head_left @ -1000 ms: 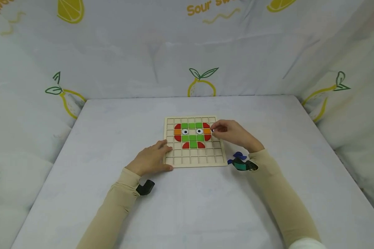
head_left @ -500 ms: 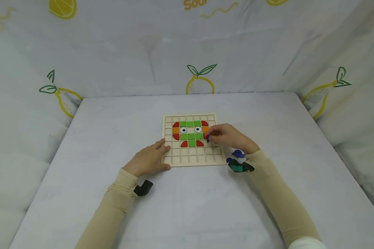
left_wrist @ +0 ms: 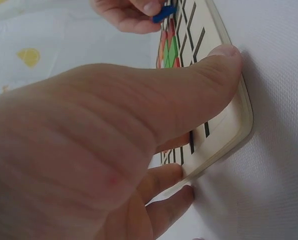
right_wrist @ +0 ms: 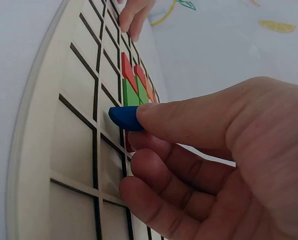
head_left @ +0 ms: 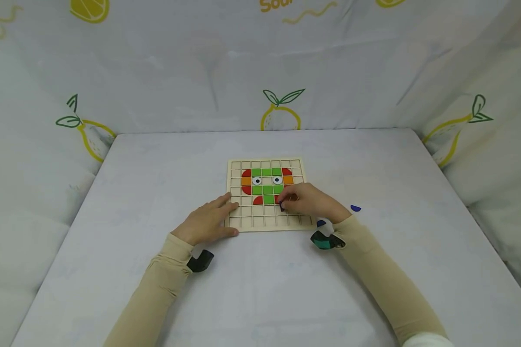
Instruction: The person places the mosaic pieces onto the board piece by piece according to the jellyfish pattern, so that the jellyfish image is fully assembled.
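A square wooden grid board (head_left: 245,222) lies on the table with red, green and orange tiles and two eye tiles (head_left: 257,181) set in its cells. My right hand (head_left: 312,201) pinches a blue rounded tile (right_wrist: 124,118) between thumb and index finger. The tile is on edge, at the grid just below the red tiles; whether it touches the board is unclear. At the board's near left corner my left hand (head_left: 206,222) rests with fingers extended, its thumb (left_wrist: 223,62) lying on the frame. The right hand covers some cells on the right.
One loose blue tile (head_left: 355,208) lies on the table right of the board. Another blue tile (head_left: 321,223) lies by the board's right edge, close to the right wrist's dark camera (head_left: 327,240). A white cloth with lemon prints (head_left: 280,118) hangs behind the table.
My right hand has moved from the board's right edge inward and toward me, carrying the blue tile to below the red tiles. The left hand stays in place.
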Tool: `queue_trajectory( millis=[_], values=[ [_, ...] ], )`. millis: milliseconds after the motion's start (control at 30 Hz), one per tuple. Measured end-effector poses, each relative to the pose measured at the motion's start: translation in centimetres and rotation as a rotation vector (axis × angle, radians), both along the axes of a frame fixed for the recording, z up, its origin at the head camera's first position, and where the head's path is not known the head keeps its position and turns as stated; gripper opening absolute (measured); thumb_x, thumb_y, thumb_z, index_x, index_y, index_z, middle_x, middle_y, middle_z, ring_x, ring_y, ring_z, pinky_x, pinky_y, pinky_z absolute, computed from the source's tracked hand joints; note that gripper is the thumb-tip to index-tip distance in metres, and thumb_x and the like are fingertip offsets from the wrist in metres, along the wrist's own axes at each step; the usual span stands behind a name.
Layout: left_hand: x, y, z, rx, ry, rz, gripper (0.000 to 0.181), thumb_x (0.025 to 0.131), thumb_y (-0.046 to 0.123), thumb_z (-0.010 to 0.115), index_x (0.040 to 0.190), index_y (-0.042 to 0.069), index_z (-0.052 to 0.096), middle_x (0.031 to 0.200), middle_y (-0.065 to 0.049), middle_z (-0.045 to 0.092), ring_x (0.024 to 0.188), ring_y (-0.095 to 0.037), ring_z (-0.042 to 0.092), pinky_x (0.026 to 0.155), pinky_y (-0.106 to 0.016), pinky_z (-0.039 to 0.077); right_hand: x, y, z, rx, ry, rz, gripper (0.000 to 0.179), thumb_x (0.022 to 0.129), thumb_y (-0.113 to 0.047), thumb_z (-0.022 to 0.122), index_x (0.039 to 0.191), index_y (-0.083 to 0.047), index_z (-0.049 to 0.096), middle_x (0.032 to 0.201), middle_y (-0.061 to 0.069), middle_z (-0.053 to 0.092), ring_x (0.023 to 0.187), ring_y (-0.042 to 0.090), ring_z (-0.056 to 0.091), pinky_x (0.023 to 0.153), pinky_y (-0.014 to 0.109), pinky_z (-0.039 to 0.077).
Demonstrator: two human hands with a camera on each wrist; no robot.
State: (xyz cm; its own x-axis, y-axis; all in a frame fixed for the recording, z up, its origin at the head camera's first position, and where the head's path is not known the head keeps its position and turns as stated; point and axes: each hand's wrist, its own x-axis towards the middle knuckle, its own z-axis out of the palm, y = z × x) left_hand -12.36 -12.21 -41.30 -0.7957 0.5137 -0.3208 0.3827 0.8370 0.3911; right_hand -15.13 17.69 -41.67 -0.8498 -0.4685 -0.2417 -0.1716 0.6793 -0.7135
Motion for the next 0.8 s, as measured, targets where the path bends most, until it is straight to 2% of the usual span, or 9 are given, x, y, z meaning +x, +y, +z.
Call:
queue_trajectory(
  millis=[467, 800],
  values=[
    [0.0, 0.1, 0.3, -0.011, -0.007, -0.004, 0.075, 0.092, 0.039, 0.073, 0.155, 0.012, 0.041, 0.169, -0.015, 0.022, 0.154, -0.037, 0.029, 0.125, -0.056, 0.029, 0.6, -1.7, -0.2, 0.137, 0.112, 0.017, 0.012, 0.097, -0.011, 0.066, 0.106, -0.009, 0.074, 0.102, 0.004, 0.074, 0.088, 0.018, 0.06, 0.079, 0.028, 0.053],
    [0.0, 0.0, 0.3, -0.005, -0.021, 0.006, 0.075, 0.092, 0.039, 0.073, 0.155, 0.012, 0.041, 0.17, -0.015, 0.021, 0.154, -0.036, 0.029, 0.125, -0.056, 0.028, 0.8, -1.5, 0.6, 0.17, 0.113, 0.052, 0.016, 0.095, -0.012, 0.069, 0.11, -0.007, 0.074, 0.105, 0.005, 0.072, 0.088, 0.018, 0.059, 0.075, 0.027, 0.051]
  ],
)
